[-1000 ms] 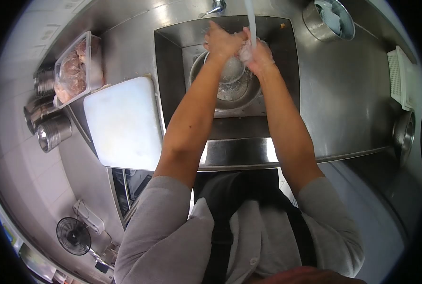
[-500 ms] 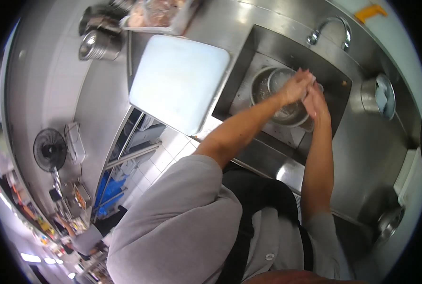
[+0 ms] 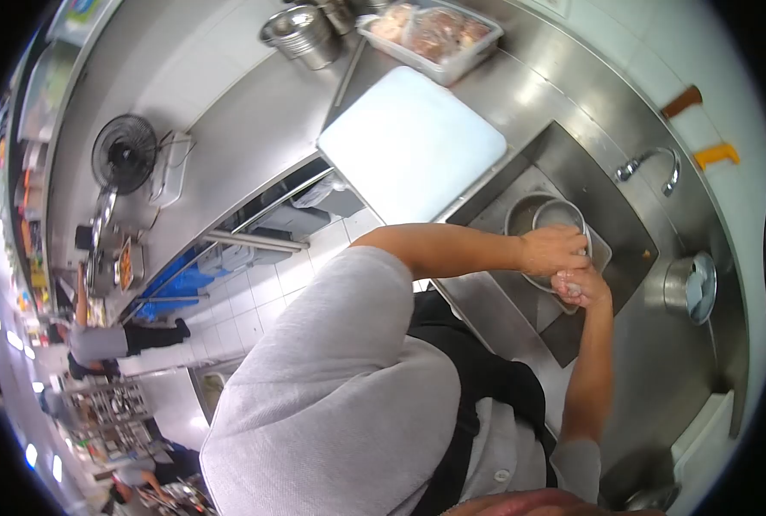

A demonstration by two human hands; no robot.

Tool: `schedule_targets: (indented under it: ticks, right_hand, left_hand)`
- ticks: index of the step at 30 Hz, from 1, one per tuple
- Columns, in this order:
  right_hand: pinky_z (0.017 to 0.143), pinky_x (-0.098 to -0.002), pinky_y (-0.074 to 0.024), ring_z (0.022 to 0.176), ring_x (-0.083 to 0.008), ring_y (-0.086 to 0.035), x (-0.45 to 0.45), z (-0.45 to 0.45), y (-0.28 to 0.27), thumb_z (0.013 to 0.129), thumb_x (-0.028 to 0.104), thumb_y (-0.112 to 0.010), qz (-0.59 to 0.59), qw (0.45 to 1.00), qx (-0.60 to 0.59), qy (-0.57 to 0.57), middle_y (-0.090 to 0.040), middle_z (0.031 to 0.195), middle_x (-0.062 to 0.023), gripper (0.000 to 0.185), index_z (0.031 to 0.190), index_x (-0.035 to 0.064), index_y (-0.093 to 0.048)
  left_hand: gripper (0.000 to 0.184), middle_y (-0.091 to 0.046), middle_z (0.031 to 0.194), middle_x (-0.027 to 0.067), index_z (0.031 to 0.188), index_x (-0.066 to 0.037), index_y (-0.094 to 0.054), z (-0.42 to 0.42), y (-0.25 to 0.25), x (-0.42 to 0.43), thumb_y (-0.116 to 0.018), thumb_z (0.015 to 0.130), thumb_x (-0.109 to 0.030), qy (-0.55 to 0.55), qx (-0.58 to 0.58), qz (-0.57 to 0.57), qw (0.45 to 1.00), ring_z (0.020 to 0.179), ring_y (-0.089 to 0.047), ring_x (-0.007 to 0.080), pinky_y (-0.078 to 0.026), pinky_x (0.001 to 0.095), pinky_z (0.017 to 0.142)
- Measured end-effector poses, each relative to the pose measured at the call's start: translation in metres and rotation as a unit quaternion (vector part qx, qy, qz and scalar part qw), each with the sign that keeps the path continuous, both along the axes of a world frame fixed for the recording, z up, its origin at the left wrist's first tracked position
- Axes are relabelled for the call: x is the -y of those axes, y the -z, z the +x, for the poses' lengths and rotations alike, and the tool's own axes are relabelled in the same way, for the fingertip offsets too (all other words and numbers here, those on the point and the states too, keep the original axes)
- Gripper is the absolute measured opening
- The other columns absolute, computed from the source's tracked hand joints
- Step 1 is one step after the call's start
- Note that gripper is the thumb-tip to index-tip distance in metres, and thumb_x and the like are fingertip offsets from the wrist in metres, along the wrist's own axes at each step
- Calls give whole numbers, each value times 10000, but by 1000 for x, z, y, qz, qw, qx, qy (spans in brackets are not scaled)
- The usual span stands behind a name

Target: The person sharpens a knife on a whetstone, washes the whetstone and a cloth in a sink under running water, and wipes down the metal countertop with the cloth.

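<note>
My left hand [image 3: 556, 250] is closed, fingers curled down, over the near edge of a small round metal bowl [image 3: 560, 211]. Whether it grips the rim or something beneath is hidden. My right hand [image 3: 581, 285] is just below and touching or nearly touching the left, its fingers curled inward; a pale bit shows among them, too small to name. The small bowl sits within a larger metal bowl [image 3: 515, 220] in the sink [image 3: 606, 297]. Beside the bowls, a pale container [image 3: 602, 251] shows its rim past my hands.
Left of the sink lies a white cutting board [image 3: 410, 142], with a plastic tub of meat [image 3: 443, 39] behind it. A faucet [image 3: 658, 163] curves over the far side. A metal pot [image 3: 691, 288] stands at the right. People [image 3: 99, 342] work in the background.
The view has swung, so the sink appears lower and farther right. My hands, rubbing together before, now have curled fingers, the left over the small bowl's edge and the right below it.
</note>
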State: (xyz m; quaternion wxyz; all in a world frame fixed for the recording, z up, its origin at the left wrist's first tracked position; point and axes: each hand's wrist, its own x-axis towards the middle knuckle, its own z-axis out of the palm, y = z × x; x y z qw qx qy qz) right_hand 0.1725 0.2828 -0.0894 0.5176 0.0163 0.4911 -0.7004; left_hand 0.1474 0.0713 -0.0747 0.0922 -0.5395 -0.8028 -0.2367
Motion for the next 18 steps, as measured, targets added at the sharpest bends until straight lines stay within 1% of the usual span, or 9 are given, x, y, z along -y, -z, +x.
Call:
schedule_targets:
  ticks: [3,4,5,7,8,10,13,16,18]
  right_hand:
    - [340,-218,-247,400,-59,-378,21,-5,-26,909,129,-710,140,989,-38,-17,-495,599,9,174,805,73,-582]
    - [345,-218,-241,401,-53,-376,24,-7,-22,910,142,-709,184,980,-74,-13,-488,599,15,167,821,81,-581]
    - [350,-218,-236,402,-46,-374,28,-8,-18,911,155,-708,226,968,-109,-7,-480,599,21,161,837,89,-581]
    - [567,-314,-355,682,-210,-496,37,-8,-15,888,126,-711,315,914,-255,-10,-576,807,-96,137,960,55,-617]
    - [676,-362,-415,821,-292,-557,41,-10,-15,876,111,-712,356,876,-325,-8,-624,911,-154,179,1021,39,-635]
    - [893,-458,-535,1101,-455,-679,45,-11,-12,853,82,-715,429,779,-457,2,-719,1119,-270,304,1144,5,-671]
    - [882,-508,-536,1091,-474,-671,48,-10,-2,881,115,-707,473,705,-521,87,-710,1130,-278,401,1254,19,-592]
    - [874,-534,-531,1096,-475,-666,50,-1,-21,900,100,-690,499,706,-497,76,-713,1116,-276,475,1338,45,-513]
    - [863,-531,-534,1076,-471,-675,45,1,-22,899,75,-680,518,680,-516,57,-718,1102,-270,456,1323,51,-514]
  left_hand:
    - [255,-699,1014,109,1039,-120,-717,-5,9,-14,-649,853,-281,-106,-25,-148,983,917,-702,323,-564,409,773]
    - [190,-747,918,107,928,-122,-769,-6,11,-18,-682,829,-258,-144,-45,-148,977,851,-739,298,-572,408,681]
    - [183,-757,944,101,927,-128,-777,-10,8,-20,-694,824,-255,-150,-12,-200,968,881,-742,277,-575,402,694]
    - [172,-777,995,90,925,-141,-794,-11,-15,-25,-718,814,-249,-154,61,-303,938,942,-750,235,-579,390,721]
    - [131,-788,1008,61,895,-160,-810,-10,-19,-29,-736,816,-232,-195,101,-308,926,961,-752,200,-580,383,738]
    - [154,-786,1030,58,940,-156,-808,-18,5,-42,-726,837,-237,-228,90,-303,921,987,-748,220,-580,380,749]
    - [212,-778,1079,63,1034,-142,-795,-19,-4,-41,-709,863,-233,-238,80,-301,920,1032,-739,244,-578,384,779]
    - [284,-764,1141,78,1130,-123,-769,-8,-31,-40,-703,877,-235,-263,135,-296,908,1085,-726,258,-574,400,839]
    - [314,-757,1170,93,1165,-110,-757,-5,-30,-44,-698,885,-239,-282,187,-285,897,1111,-719,273,-569,415,880]
